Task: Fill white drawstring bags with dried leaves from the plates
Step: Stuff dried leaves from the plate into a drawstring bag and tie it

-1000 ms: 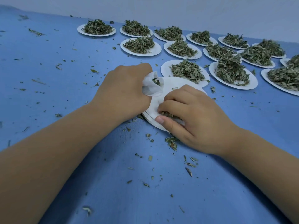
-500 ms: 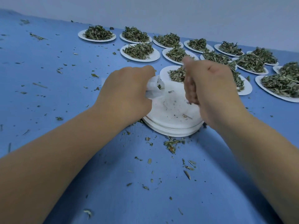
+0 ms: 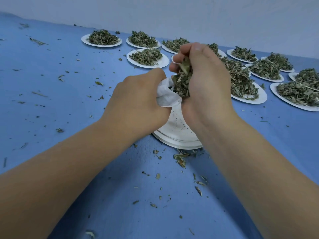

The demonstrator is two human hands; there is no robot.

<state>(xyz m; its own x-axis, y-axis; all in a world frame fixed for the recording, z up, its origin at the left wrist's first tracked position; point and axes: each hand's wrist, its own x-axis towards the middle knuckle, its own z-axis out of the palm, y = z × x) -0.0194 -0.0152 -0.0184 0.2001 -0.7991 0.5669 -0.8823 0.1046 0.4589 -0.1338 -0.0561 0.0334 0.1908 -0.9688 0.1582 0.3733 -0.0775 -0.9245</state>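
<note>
My left hand (image 3: 138, 102) grips a small white drawstring bag (image 3: 166, 95) with its mouth facing right, just above a stack of white plates (image 3: 179, 137) that hold only crumbs. My right hand (image 3: 205, 81) is raised beside the bag, fingers curled round a clump of dried leaves (image 3: 183, 81) that touches the bag's mouth. Several white plates heaped with dried leaves, such as the one at the back left (image 3: 101, 39) and one behind my left hand (image 3: 147, 57), stand in rows behind.
More heaped plates run to the right, one near the right edge (image 3: 296, 95). Loose leaf bits (image 3: 180, 158) litter the blue table (image 3: 51, 100) around and in front of the stacked plates. A pale wall (image 3: 172, 14) borders the table's far edge.
My right hand scooped leaves off the near plate, rose, and now holds the clump at the bag's mouth. My left hand has stayed in place on the bag.
</note>
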